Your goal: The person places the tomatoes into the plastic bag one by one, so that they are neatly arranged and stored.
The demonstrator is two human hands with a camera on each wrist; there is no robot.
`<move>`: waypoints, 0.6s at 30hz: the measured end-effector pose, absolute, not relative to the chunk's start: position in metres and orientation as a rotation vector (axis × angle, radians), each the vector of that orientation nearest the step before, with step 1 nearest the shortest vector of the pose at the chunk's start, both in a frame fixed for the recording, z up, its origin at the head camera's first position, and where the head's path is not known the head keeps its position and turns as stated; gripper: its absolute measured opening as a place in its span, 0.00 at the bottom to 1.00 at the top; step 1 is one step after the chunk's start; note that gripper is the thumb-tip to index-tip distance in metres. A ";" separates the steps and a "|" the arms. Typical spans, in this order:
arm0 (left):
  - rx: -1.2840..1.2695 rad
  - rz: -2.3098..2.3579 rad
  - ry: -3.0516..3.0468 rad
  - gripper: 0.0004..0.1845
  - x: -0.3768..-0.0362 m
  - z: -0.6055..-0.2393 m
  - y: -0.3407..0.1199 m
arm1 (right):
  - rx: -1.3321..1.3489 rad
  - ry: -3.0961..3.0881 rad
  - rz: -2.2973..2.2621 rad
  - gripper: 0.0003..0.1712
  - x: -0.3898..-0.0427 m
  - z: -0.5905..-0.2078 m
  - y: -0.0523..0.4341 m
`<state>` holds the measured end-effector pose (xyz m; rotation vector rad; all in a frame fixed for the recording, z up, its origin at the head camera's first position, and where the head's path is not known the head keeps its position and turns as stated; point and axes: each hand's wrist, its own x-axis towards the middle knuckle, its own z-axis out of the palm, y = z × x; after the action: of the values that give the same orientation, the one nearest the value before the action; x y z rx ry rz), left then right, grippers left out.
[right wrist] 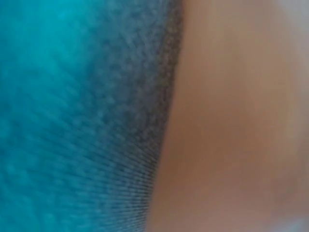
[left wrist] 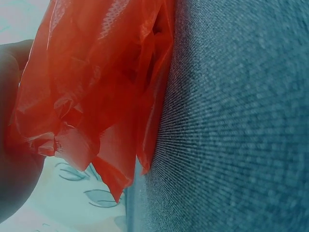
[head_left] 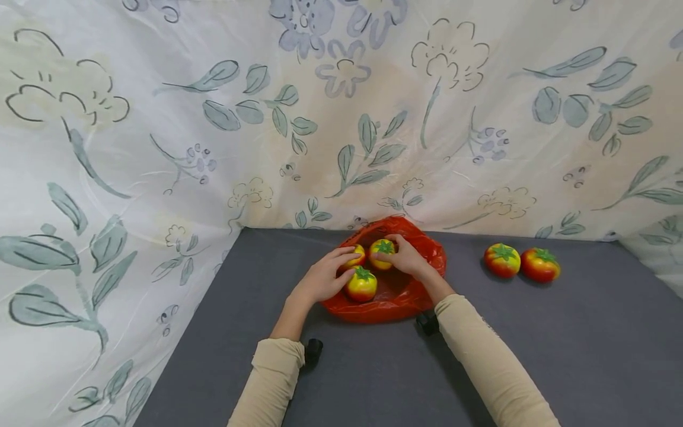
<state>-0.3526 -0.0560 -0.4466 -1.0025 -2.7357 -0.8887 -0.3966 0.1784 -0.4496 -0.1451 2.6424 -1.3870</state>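
A red plastic bag (head_left: 397, 296) lies open on the grey table (head_left: 533, 344), with three yellow-red tomatoes in it. My left hand (head_left: 348, 260) curls its fingers round the far-left tomato (head_left: 357, 256). The middle tomato (head_left: 382, 249) is gripped from the right by my right hand (head_left: 388, 257). A third tomato (head_left: 362, 284) sits loose in the bag, just under my left fingers. The left wrist view shows only crumpled red bag (left wrist: 96, 96) against the table cloth (left wrist: 231, 121). The right wrist view is a blur of skin and cloth.
Two more tomatoes (head_left: 502, 260) (head_left: 541, 264) sit side by side on the table to the right of the bag. A flowered sheet (head_left: 160, 148) hangs behind and along the left side. Small black wrist cameras (head_left: 313, 350) sit under each sleeve.
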 end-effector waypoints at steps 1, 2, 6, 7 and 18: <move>-1.002 -0.886 -2.738 0.22 -0.353 -0.447 -0.056 | -0.147 2.639 -1.393 0.42 -0.396 -0.449 0.179; -1.003 -0.886 -2.735 0.22 -0.354 -0.448 -0.056 | -0.147 2.635 -1.398 0.42 -0.395 -0.449 0.179; -1.011 -0.890 -2.715 0.22 -0.355 -0.449 -0.058 | -0.141 2.627 -1.411 0.42 -0.393 -0.450 0.178; -1.014 -0.891 -2.710 0.22 -0.356 -0.449 -0.059 | -0.140 2.629 -1.413 0.42 -0.393 -0.450 0.177; -1.035 -0.906 -2.698 0.22 -0.356 -0.449 -0.061 | -0.115 2.667 -1.405 0.43 -0.386 -0.451 0.175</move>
<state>-0.3558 -0.0613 -0.4488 -1.0349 -2.6976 -0.9056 -0.3860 0.1746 -0.4507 -0.1150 2.6666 -1.4050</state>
